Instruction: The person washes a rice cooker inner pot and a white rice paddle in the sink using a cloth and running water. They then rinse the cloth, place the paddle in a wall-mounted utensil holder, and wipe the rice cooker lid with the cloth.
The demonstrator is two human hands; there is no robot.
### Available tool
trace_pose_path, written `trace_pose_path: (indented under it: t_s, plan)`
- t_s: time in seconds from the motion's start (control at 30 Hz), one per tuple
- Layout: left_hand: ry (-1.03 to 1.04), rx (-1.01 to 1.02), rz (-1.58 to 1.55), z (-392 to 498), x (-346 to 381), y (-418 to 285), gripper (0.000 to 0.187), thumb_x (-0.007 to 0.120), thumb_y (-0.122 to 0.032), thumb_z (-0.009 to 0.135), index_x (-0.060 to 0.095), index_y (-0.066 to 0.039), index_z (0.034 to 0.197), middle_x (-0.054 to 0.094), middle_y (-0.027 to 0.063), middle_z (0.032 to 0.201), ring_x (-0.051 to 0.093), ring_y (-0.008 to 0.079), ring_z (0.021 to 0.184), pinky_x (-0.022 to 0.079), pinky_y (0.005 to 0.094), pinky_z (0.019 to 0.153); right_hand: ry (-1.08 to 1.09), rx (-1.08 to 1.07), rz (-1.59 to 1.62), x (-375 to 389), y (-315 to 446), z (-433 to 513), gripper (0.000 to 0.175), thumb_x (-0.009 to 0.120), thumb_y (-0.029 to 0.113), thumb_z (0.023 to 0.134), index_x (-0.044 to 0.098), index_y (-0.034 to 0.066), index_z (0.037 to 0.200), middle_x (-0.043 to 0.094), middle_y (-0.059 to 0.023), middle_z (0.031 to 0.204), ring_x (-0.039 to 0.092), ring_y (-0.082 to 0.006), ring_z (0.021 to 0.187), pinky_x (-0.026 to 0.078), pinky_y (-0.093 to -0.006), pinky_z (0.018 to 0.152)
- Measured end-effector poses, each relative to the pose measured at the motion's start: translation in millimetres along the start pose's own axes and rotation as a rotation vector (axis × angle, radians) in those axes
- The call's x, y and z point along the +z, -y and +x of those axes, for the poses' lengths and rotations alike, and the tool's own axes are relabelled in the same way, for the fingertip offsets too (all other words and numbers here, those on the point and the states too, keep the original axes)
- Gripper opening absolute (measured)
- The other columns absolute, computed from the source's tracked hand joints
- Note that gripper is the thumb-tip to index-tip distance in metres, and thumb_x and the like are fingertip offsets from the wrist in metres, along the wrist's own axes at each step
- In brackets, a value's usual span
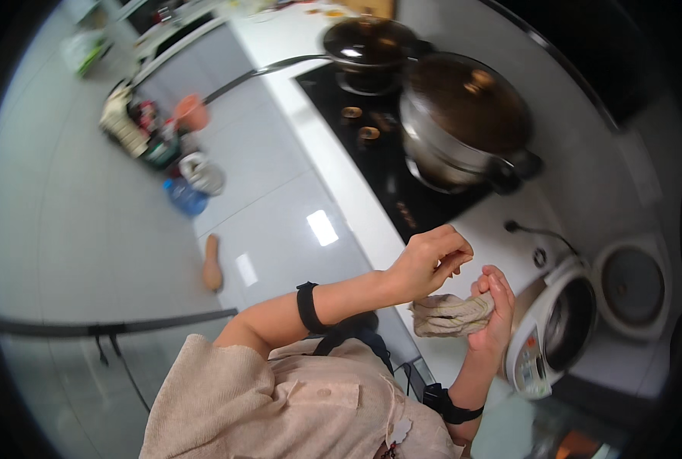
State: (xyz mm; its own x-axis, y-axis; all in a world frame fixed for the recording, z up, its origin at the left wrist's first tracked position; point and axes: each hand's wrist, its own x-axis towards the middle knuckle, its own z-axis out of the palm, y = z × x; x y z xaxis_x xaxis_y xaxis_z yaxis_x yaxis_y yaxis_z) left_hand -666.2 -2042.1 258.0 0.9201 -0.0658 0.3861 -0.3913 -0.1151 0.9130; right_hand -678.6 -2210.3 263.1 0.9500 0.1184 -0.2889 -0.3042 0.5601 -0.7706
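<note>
My right hand (pixel 495 312) holds a folded beige cloth (pixel 451 315) with thin stripes, its fingers curled up around one end. Just left of it, above the white countertop (pixel 349 212), my left hand (pixel 433 258) is bent with thumb and fingertips drawn together. Nothing shows between those fingers, and they look apart from the cloth. Close by my right hand stands a white rice cooker (pixel 553 333) with its lid (pixel 632 287) raised and a dark inner pot.
A large lidded steamer pot (pixel 461 115) and a lidded long-handled pan (pixel 369 49) stand on the black cooktop (pixel 395 189). A power cord (pixel 542 232) lies behind the rice cooker. On the floor are a butternut squash (pixel 212 264), a blue plastic bottle (pixel 186 196) and bags.
</note>
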Motion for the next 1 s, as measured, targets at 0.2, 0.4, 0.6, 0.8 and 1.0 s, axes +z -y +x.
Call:
trace_pose_path:
  t_s: [0.2,0.4,0.6,0.8,1.0]
  plan:
    - [-0.277,-0.149,0.216,-42.9,-91.4,-17.3,0.011,0.057,0.009,0.08,0.06,0.002,0.089,0.056,0.0079,0.087,0.065,0.0155,0.071,0.055,0.0238,0.062,0.175,0.197,0.007,42.0,-40.0,27.2,0.014,0.055,0.005,0.085,0.053,-0.003,0.096,0.05,-0.0025,0.069,0.043,-0.0068,0.06,0.036,-0.0168,0.055]
    - [-0.6,-0.301,0.204,-86.5,-192.7,-14.2,0.004,0.059,0.003,0.083,0.06,0.003,0.086,0.061,0.0064,0.078,0.064,0.013,0.069,0.053,0.022,0.059,0.301,0.269,-0.093,107.8,-69.0,49.4,0.012,0.057,0.004,0.085,0.054,-0.002,0.095,0.051,-0.0029,0.068,0.045,-0.0072,0.06,0.037,-0.0166,0.055]
    - [-0.817,-0.401,0.146,-133.6,-326.4,5.4,0.005,0.061,-0.003,0.083,0.06,0.002,0.082,0.062,0.0055,0.072,0.063,0.0118,0.063,0.052,0.0218,0.056,0.343,0.319,-0.118,204.1,-132.2,70.4,0.011,0.057,0.004,0.085,0.054,-0.0014,0.093,0.052,-0.0029,0.068,0.046,-0.0067,0.059,0.038,-0.0165,0.054]
    - [-0.997,-0.471,0.068,-184.5,-475.7,28.2,0.007,0.061,-0.005,0.084,0.059,0.002,0.084,0.06,0.0044,0.073,0.062,0.0108,0.063,0.05,0.0209,0.055,0.433,0.417,-0.254,358.8,-219.3,86.6,0.01,0.056,0.004,0.086,0.055,-0.0012,0.094,0.054,-0.0027,0.067,0.047,-0.0069,0.056,0.039,-0.0173,0.05]
    - [-1.187,-0.45,0.003,-223.5,-579.6,44.6,0.008,0.061,-0.005,0.085,0.058,0.002,0.086,0.061,0.0057,0.072,0.062,0.0107,0.061,0.05,0.021,0.053,0.647,0.492,-0.338,500.3,-305.8,90.1,0.009,0.058,0.005,0.086,0.058,-0.0016,0.092,0.055,-0.0022,0.068,0.05,-0.0058,0.056,0.041,-0.0167,0.05]
